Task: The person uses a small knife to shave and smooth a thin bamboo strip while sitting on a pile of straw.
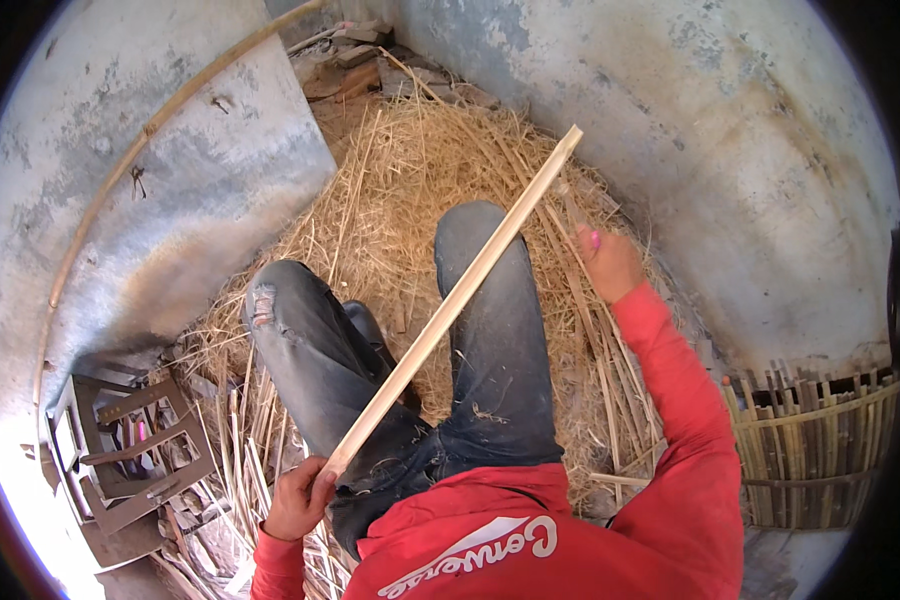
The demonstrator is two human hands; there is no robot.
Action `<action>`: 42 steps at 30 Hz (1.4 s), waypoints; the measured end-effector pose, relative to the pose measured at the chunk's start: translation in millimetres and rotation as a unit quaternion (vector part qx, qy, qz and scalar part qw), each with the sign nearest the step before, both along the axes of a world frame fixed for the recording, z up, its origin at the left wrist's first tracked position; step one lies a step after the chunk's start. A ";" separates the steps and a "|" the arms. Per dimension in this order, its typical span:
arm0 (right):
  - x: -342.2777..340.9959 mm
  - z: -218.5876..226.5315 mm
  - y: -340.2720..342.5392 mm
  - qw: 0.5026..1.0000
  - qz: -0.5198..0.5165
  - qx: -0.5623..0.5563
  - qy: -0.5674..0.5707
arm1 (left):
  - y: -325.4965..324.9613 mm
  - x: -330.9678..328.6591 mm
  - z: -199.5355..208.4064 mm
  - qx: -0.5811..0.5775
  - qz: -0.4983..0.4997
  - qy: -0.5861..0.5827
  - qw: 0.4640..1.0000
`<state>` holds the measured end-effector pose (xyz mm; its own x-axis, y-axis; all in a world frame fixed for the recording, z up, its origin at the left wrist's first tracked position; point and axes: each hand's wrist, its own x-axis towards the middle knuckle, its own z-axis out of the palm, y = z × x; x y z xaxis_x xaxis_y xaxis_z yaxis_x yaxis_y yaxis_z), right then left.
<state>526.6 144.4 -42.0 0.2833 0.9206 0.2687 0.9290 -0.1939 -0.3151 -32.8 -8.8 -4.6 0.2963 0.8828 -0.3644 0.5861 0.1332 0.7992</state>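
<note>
A long, pale split bamboo strip [455,300] runs slantwise across my lap and over my right knee. Its lower end is pinched in my left hand [298,498], between thumb and fingers. The far end rises past the knee over the shavings. Off to the right of that end, my right hand [612,262] is closed around something with a small pink part [596,240]; the rest of it is blurred and I cannot make out its kind. The right hand stands apart from the strip.
Shavings and thin strips [410,150] cover the floor around my legs. A brown frame-like piece of furniture [155,455] stands at the lower left, a slatted bamboo basket [815,450] at the lower right. A bent pole [100,200] leans along the left wall. Bricks [360,50] lie in the far corner.
</note>
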 end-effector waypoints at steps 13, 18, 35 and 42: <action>-41.0 2.0 -46.5 0.983 0.121 -0.021 0.139 | -18.7 -19.4 -9.5 -0.058 0.034 -0.010 0.998; -85.7 12.7 -64.6 0.988 0.146 -0.033 0.043 | -18.2 -29.2 -22.2 -0.045 0.021 -0.008 0.999; 32.1 17.6 0.2 0.984 -0.041 0.112 0.131 | -21.8 -42.7 -22.9 -0.008 0.023 0.018 1.000; -17.0 34.6 -6.2 0.952 0.050 0.142 0.267 | -18.2 -34.8 -39.1 -0.062 0.060 -0.023 0.996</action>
